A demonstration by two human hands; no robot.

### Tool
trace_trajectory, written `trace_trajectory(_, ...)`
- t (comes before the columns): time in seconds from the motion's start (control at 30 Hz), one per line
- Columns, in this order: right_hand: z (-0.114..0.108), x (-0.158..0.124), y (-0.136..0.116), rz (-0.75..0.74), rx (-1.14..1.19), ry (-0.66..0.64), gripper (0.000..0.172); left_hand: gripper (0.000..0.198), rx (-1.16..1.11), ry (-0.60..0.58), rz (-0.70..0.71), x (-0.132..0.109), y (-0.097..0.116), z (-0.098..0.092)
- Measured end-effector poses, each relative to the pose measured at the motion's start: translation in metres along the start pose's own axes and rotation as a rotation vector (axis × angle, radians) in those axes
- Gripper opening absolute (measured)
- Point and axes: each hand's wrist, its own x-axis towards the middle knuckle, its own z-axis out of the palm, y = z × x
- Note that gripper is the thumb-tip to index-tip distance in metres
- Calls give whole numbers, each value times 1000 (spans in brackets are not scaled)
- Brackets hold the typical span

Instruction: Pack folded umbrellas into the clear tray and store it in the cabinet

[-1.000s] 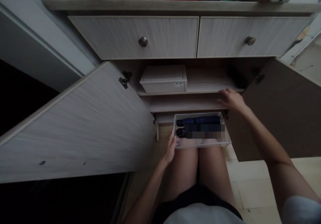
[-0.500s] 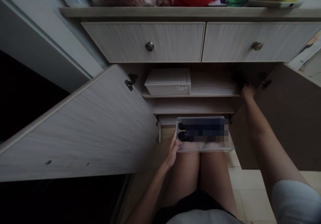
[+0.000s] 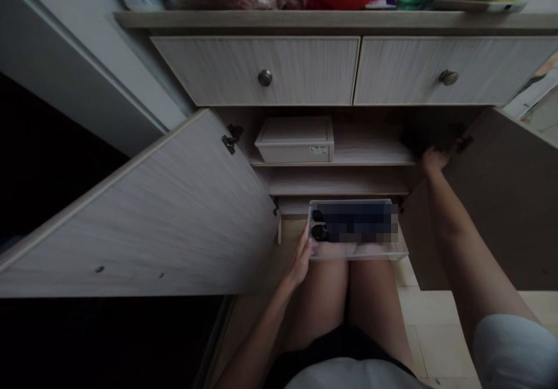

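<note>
Here, left hand [image 3: 300,261] clasps a clear bin [image 3: 370,256] of dark items [image 3: 319,232]; right hand's [image 3: 434,160] grip is unclear.

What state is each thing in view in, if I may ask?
Clear tray: open-topped, dark items inside
Left hand: holding the clear tray's left side
Right hand: beside a dark object, grip unclear
Left cabinet door: open
Right cabinet door: open
Left drawer: shut
Right drawer: shut
Pale box: closed

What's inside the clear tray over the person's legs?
Two black ends show side by side in the clear tray, near the left hand. Dark blue shows beyond them, but a blocky blur covers the rest, so I can't tell what they belong to.
</note>
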Motion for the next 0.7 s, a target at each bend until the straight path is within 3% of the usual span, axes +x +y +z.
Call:
trace_trajectory(0.2, -4, -16, 0, -33, 150, -57, 39, 93, -7, -8, -49, 0, 5, -1)
trace_trajectory(0.3, -6, -47, 11, -235, 473, -120, 39, 94, 7, -14, -46, -1, 8, -1)
trace_trajectory(0.4, -18, -93, 24, -502, 679, -321, 52, 94, 11, -16, -48, -2, 11, 0)
trace_trajectory(0.53, -43, -159, 29, -909, 507, -483, 50, 93, 37, -10, 7, -2, 14, 1)
trace_trajectory(0.6, -50, -186, 26, -1079, 343, -492, 43, 91, 66, 2, 70, -1, 15, 2)
trace_trajectory(0.7, -49, -214, 18, -1199, 83, -453, 36, 88, 67, 6, 98, -1, 17, 4)
